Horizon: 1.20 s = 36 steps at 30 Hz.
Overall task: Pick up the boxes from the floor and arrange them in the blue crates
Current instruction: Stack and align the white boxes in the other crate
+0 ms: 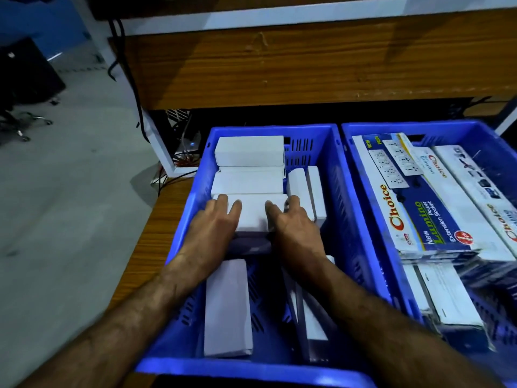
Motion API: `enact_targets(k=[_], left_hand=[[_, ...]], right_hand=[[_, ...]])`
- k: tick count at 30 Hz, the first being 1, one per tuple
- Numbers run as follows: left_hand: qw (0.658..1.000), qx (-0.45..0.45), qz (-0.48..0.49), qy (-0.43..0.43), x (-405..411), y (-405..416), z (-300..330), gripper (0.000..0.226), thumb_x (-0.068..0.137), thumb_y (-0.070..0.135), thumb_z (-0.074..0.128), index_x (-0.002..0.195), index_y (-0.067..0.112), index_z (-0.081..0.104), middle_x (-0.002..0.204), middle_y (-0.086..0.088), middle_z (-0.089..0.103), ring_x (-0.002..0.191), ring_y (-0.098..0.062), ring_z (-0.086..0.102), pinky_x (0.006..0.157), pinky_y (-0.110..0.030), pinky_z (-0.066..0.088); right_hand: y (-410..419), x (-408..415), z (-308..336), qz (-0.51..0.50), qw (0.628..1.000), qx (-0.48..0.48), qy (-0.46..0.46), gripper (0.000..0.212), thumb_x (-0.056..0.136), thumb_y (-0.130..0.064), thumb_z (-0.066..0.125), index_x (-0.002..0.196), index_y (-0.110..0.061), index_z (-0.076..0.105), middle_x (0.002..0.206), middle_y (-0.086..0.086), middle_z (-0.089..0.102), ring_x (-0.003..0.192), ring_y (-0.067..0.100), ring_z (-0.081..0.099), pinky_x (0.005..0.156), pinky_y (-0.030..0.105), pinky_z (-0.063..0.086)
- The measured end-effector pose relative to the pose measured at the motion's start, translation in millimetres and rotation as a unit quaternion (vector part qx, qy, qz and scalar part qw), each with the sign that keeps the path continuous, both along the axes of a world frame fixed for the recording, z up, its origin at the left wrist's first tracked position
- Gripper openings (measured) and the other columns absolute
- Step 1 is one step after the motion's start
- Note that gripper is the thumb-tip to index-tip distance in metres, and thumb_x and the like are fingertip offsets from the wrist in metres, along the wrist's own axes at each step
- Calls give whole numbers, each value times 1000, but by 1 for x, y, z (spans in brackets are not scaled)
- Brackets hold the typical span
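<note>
Both hands, left hand [215,219] and right hand [291,219], are seating a white box [253,214] in the left blue crate [195,197], grips narrow on its ends; next, releasing and squaring it toward twelve o'clock.

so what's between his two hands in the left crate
A plain white box: the left hand and right hand hold its two ends, seen in the head view.
</note>
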State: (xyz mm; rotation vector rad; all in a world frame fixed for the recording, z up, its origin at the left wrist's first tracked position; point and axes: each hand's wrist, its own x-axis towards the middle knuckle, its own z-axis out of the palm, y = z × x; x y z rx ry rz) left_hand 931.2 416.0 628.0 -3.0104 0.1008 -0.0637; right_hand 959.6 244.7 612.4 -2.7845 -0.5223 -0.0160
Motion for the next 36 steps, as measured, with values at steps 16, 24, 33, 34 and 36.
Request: enact_targets(k=[16,24,33,34,36], left_hand=[[999,34,27,22,-72,-32,12,99,90,69,51,159,12,10,154,-19,24,129,-31,42,99,-39,43],[961,24,112,253,-76,-30,-3,105,93,70,43,158,3,-5,143,-24,47,124,-37,55,95,-43,46],[919,-1,73,388,-71,-40,-21,97,100,44,50,154,-5,-13,161,-30,14,138,-41,42,109,-39,39],[917,4,78,391,-72,-44,-16,99,100,42,53,154,-3,-17,161,-31,10,139,-44,38,111,-39,37],[915,-7,88,395,-68,-45,-11,102,99,41,55,154,2,-21,161,-29,0,141,-48,32,112,-40,34]], right_hand=[[-16,-53,12,123,978,-133,-106,84,79,-33,79,148,0,43,145,34,44,125,40,57,96,39,53],[-6,-58,2,266,947,-182,2,52,90,-36,55,135,-13,46,130,11,50,111,33,56,75,43,55],[9,-48,-43,307,930,-153,131,49,96,-26,52,141,-12,39,126,16,45,101,39,64,78,48,54],[7,-48,-42,312,929,-142,141,47,97,-24,51,140,-9,40,127,19,45,102,40,63,81,49,53],[6,-51,-37,299,934,-130,147,43,99,-20,46,138,-5,39,128,21,44,105,40,62,81,47,51]])
